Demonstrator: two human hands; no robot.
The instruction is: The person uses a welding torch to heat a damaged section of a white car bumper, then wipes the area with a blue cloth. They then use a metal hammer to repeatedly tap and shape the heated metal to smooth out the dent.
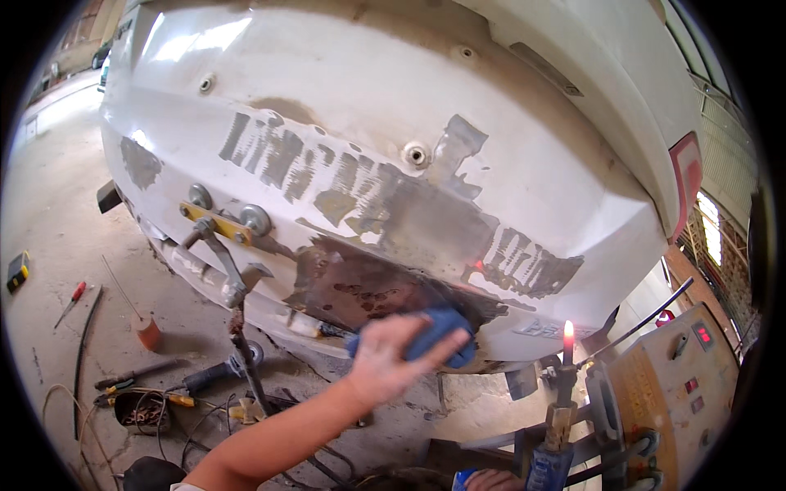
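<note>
My left hand (393,356) presses a folded blue cloth (442,331) on a dark, bared metal patch (360,282) low on a white car's rear panel (589,213). Scraped grey patches cross the panel. At the bottom edge, my right hand (491,479) grips a small blue object (465,479), partly cut off. Beside it stands a blue-handled tool (547,466) with a glowing tip (568,331). A yellow pulling bar (215,222) with round pads is fixed on the panel, left of the bared patch, joined to a metal rod.
At the right stands a machine (667,393) with knobs and red displays. The concrete floor (57,204) at the left holds a tape measure (18,270), a screwdriver (72,299), an angle grinder (213,376), cables and a container of small metal parts (143,409).
</note>
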